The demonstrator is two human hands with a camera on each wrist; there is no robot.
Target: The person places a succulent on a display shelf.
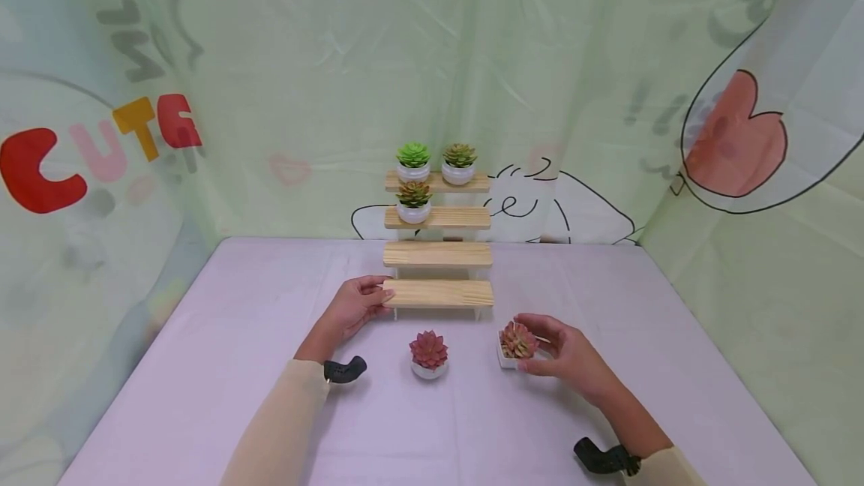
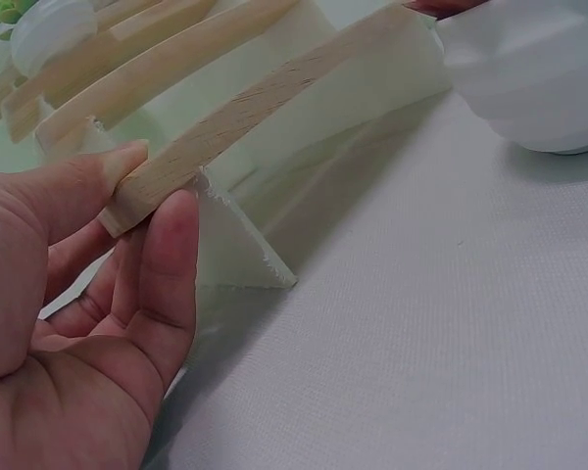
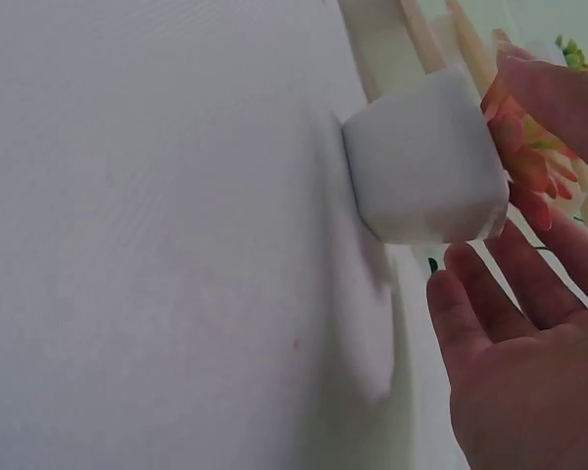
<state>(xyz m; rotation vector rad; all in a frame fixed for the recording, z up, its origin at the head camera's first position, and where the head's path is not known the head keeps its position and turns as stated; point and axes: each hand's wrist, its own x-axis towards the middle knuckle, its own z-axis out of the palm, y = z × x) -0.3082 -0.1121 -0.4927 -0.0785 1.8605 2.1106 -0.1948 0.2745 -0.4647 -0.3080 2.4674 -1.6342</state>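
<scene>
My left hand (image 1: 358, 304) pinches the left end of the lowest step of a wooden tiered stand (image 1: 439, 293), thumb above and fingers below. At the right, my right hand (image 1: 563, 351) holds a reddish-green artificial succulent (image 1: 518, 340) in a square white pot (image 3: 426, 166), thumb and fingers on opposite sides near its rim. The pot is at or very near the cloth; a gap beneath it cannot be told. Between the hands, a dark pink succulent (image 1: 428, 351) in a round white pot (image 2: 539, 73) stands before the stand.
On the top step sit a bright green succulent (image 1: 413, 156) and a darker green one (image 1: 459, 157). A green-and-brown succulent (image 1: 414, 196) occupies the left of the second step. A pale cloth covers the table (image 1: 270, 276); printed curtains (image 1: 304, 81) hang around it.
</scene>
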